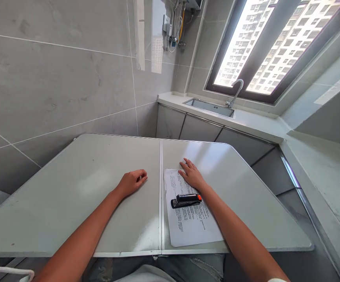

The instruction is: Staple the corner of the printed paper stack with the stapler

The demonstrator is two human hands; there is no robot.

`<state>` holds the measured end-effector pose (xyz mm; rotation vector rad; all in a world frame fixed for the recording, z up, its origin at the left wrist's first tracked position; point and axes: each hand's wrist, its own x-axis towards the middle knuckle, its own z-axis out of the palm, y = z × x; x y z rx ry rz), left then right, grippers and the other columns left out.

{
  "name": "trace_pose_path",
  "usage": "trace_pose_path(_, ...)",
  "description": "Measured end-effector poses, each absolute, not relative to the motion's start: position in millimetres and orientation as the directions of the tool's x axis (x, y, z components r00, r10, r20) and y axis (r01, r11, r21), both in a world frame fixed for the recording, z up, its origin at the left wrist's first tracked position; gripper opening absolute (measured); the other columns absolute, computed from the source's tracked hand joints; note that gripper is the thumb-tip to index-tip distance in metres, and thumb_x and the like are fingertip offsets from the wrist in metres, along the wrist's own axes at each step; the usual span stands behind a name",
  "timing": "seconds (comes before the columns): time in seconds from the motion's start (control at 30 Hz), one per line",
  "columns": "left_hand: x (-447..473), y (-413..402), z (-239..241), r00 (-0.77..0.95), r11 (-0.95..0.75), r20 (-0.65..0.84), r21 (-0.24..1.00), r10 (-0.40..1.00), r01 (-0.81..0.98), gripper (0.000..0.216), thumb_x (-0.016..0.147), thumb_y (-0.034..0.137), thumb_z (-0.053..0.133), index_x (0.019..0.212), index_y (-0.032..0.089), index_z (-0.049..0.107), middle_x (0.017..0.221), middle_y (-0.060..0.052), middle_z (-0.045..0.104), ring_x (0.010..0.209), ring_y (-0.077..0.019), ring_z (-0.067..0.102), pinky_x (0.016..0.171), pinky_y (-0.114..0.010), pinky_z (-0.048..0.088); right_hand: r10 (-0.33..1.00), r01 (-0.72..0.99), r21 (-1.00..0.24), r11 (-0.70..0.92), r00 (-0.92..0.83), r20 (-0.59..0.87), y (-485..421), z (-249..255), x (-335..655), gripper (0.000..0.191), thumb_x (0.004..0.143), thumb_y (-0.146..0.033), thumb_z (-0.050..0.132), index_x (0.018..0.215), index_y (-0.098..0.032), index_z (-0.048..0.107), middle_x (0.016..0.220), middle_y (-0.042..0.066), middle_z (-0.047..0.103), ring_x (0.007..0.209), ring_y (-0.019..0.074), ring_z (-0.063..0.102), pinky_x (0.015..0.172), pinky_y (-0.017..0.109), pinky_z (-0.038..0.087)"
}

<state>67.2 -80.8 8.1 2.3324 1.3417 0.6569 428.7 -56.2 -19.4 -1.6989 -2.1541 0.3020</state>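
On the left half of the table rests my left hand [132,181], its fingers loosely curled in and nothing visible in them. My right hand [192,174] lies flat, fingers apart, across the top right corner of the printed paper [183,231]. A black stapler [187,200] with a red-orange end lies sideways on the sheet, just below that hand and close to the right wrist. The forearm covers part of the paper's right side.
The white folding table [55,196] has a seam [161,196] down its middle. Behind it stands a counter [255,124] with a sink [211,107] and a faucet [237,92] under a window. A grey tiled wall [70,78] runs along the left.
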Motion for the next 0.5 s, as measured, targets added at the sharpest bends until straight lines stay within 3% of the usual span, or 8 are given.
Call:
trace_pose_path(0.1, 70.3, -81.5, 8.7, 0.448, -0.483, 0.206, 0.532, 0.870, 0.695, 0.027, 0.101, 0.040, 0.045, 0.098, 0.024, 0.067, 0.090, 0.000, 0.071, 0.069, -0.0155, 0.058, 0.069, -0.030, 0.045, 0.967, 0.907, -0.336, 0.254, -0.231, 0.109, -48.9, -33.5, 410.1, 0.065, 0.105, -0.049, 0.035, 0.157, -0.010, 0.038, 0.167, 0.014, 0.027, 0.157, 0.0286, 0.018, 0.128, 0.046, 0.016)
trace_pose_path(0.2, 78.2, -81.4, 8.6, 0.504, -0.546, 0.239, 0.530, 0.830, 0.649, 0.028, 0.102, 0.038, 0.045, 0.104, 0.024, 0.069, 0.097, -0.003, 0.071, 0.082, -0.0187, 0.061, 0.074, -0.031, 0.047, 0.953, 0.892, -0.337, 0.302, -0.275, 0.127, -49.3, -38.6, 387.3, 0.067, 0.106, -0.047, 0.031, 0.158, -0.005, 0.033, 0.167, 0.017, 0.026, 0.158, 0.0272, 0.015, 0.128, 0.044, 0.014)
trace_pose_path(0.37, 91.8, -83.2, 2.2, 0.597, -0.672, 0.317, 0.436, 0.737, 0.599, 0.030, 0.102, 0.036, 0.050, 0.124, 0.028, 0.069, 0.127, -0.008, 0.064, 0.110, -0.0245, 0.057, 0.100, -0.041, 0.045, 0.932, 0.854, -0.374, 0.362, -0.328, 0.154, -45.6, -32.2, 344.4, 0.060, 0.107, -0.039, 0.031, 0.158, -0.007, 0.034, 0.167, 0.017, 0.026, 0.157, 0.0261, 0.020, 0.127, 0.044, 0.020)
trace_pose_path(0.5, 86.5, -77.4, -8.3, 0.580, -0.640, 0.271, 0.332, 0.768, 0.693, 0.032, 0.097, 0.040, 0.060, 0.128, 0.034, 0.068, 0.140, -0.008, 0.056, 0.125, -0.0297, 0.052, 0.106, -0.047, 0.040, 0.891, 0.809, -0.373, 0.453, -0.415, 0.182, -39.8, -27.8, 308.0, 0.055, 0.106, -0.033, 0.034, 0.156, -0.010, 0.038, 0.166, 0.015, 0.030, 0.155, 0.0242, 0.026, 0.126, 0.043, 0.021)
